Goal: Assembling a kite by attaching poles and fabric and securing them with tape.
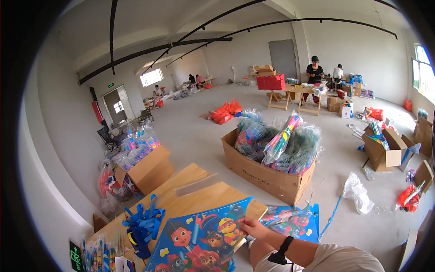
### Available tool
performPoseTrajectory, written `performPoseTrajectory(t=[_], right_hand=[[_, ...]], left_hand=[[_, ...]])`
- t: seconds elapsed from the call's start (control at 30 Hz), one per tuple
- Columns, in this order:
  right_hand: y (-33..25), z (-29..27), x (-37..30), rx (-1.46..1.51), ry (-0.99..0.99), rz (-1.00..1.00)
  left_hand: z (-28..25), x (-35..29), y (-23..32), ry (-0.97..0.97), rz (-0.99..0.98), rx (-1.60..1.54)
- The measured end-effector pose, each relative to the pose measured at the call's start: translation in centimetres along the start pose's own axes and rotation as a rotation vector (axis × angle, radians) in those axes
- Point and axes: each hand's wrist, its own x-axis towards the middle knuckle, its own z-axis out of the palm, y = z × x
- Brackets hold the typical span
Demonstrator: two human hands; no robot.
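Observation:
My right hand (253, 229) pinches the right edge of a blue kite (199, 238) printed with cartoon characters, which lies across the near end of a wooden table. A black strap (286, 245) circles my right wrist. Another printed blue kite (299, 226) hangs beyond the table's right edge, with a long blue strip (331, 220) near its corner. To the left of the held kite lie a heap of blue ribbons (147, 217) and a dark blue tape dispenser (138, 242). My left hand is out of view.
The wooden table (192, 174) carries a clear plastic sleeve (198, 185). Cardboard boxes (267, 179) of bagged goods stand ahead, left and right. White plastic (358, 192) and red bags (223, 113) lie on the floor. A person (314, 72) works at a far table.

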Motion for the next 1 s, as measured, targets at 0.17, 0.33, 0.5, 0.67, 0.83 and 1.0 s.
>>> performPoseTrajectory(t=[0.17, 0.33, 0.5, 0.67, 0.83, 1.0], right_hand=[[-1.0, 1.9, -6.6, -0.172, -0.171, 0.235], [-0.9, 2.2, -10.6, -0.429, -0.119, 0.236], [0.0, 2.5, -9.6, -0.133, 0.051, 0.307], [1.1, 2.6, -8.7, 0.205, 0.072, 0.412], [2.3, 2.9, -8.1, 0.352, 0.066, 0.358], [3.1, 3.1, -7.2, 0.49, 0.079, 0.334]], left_hand=[[0.6, -0.9, 0.6, -0.086, 0.095, -0.032], [-1.4, -1.8, 1.9, -0.084, 0.064, -0.003], [-4.2, -2.3, 2.9, -0.04, -0.01, 0.026], [-7.1, -2.7, 3.3, 0.029, -0.139, 0.027], [-9.3, -1.6, 1.9, 0.047, -0.362, -0.005], [-10.4, 3.2, -1.4, 0.034, -0.52, -0.045]])
